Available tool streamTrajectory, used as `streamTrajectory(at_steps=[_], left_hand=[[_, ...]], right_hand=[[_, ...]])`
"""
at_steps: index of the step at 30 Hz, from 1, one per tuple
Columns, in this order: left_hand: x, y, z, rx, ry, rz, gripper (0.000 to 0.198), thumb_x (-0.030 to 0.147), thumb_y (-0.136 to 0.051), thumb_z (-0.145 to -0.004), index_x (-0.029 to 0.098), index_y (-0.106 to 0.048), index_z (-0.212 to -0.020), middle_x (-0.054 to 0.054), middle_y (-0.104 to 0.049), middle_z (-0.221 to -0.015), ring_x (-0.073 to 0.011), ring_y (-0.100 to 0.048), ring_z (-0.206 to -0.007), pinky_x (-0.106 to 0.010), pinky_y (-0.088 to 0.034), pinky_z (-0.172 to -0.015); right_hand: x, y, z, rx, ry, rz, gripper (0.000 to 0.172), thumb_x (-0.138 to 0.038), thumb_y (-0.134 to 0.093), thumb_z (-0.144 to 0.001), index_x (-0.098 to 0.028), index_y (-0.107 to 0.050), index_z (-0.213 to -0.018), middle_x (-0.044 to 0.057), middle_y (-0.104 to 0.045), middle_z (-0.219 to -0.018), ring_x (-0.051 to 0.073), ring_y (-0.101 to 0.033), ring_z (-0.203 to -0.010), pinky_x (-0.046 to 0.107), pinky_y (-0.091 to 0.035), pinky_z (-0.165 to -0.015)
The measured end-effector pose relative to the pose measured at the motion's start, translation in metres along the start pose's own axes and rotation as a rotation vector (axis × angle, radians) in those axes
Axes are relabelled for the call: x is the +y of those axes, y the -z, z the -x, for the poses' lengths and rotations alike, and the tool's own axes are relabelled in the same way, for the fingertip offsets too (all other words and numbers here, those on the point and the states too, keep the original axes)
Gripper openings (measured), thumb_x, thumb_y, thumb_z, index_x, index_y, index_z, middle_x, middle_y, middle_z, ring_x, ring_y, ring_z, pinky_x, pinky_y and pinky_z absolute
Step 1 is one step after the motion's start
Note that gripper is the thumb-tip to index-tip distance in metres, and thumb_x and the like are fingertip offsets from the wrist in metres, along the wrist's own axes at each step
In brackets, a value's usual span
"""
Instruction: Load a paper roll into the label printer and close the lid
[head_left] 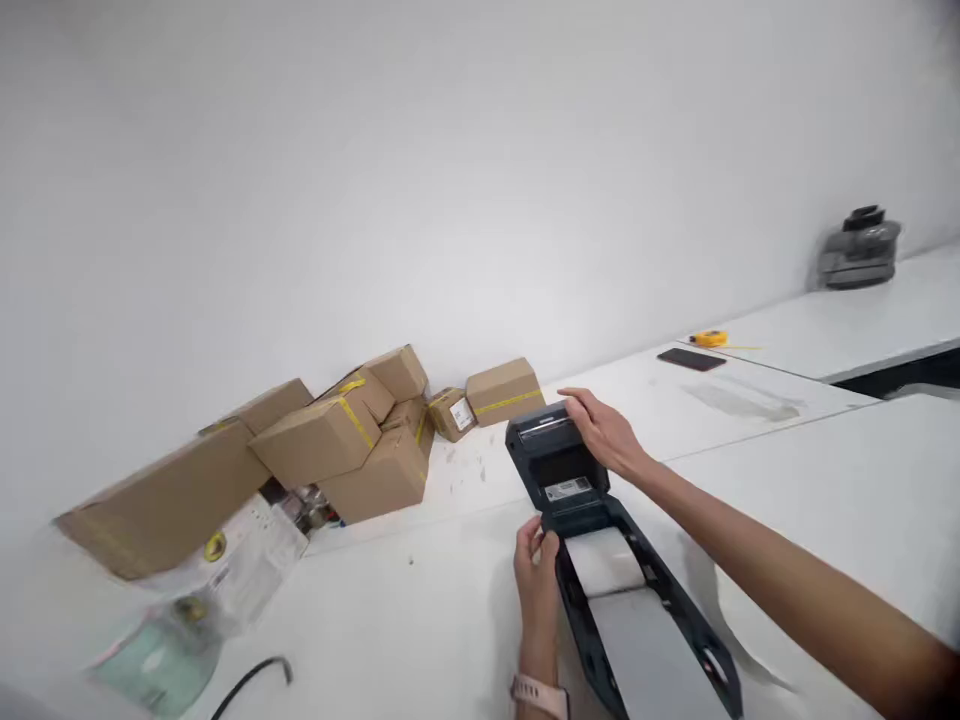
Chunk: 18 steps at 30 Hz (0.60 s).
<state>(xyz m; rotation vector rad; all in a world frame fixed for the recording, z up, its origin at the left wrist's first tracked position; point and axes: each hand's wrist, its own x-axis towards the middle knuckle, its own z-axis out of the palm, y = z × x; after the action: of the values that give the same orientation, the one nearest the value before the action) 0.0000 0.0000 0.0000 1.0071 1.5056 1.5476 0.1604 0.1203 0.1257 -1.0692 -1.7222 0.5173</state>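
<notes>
A dark label printer (592, 640) lies on the white table with its lid (568, 462) tipped open. Inside sits a white roll of labels (604, 560), and a strip of its paper runs toward me. At the upper right edge of the lid, my right hand (604, 432) grips the rim, thumb and fingers around it. Lower down on the left, my left hand (536, 565) has its fingers curled against the printer's side near the hinge. A watch with a pale band is on the left wrist. The left fingertips are partly hidden.
Cardboard boxes (315, 440) are piled against the wall at left. A phone (691, 359) and a yellow tape measure (708, 339) lie at the back right, beyond them a grey device (859, 255). A black cable (251, 680) and a blurred light-green roll (154, 665) are at lower left.
</notes>
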Motion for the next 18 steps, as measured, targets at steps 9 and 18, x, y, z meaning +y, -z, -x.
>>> streamTrajectory(at_steps=[9,18], left_hand=[[-0.017,0.0,-0.002,-0.024,-0.057,-0.005,0.045,0.042,-0.069,-0.075,0.017,-0.065,-0.111,-0.015,-0.055,-0.139,-0.0272,-0.054,-0.123,-0.035,-0.045,-0.097],[-0.018,0.0,-0.002,-0.09,-0.075,0.038,0.04,0.044,-0.067,-0.079,0.016,-0.063,-0.107,-0.013,-0.068,-0.114,-0.0247,-0.062,-0.109,-0.034,-0.046,-0.094]], right_hand=[[-0.002,-0.002,-0.021,0.062,-0.027,-0.004,0.051,-0.06,-0.031,-0.096,-0.026,-0.056,-0.126,0.01,-0.068,-0.118,0.028,-0.065,-0.105,0.042,-0.05,-0.088],[0.024,0.018,0.087,-0.655,0.156,0.105,0.05,-0.055,-0.054,-0.089,-0.026,-0.06,-0.129,0.011,-0.065,-0.128,0.031,-0.06,-0.116,0.044,-0.047,-0.097]])
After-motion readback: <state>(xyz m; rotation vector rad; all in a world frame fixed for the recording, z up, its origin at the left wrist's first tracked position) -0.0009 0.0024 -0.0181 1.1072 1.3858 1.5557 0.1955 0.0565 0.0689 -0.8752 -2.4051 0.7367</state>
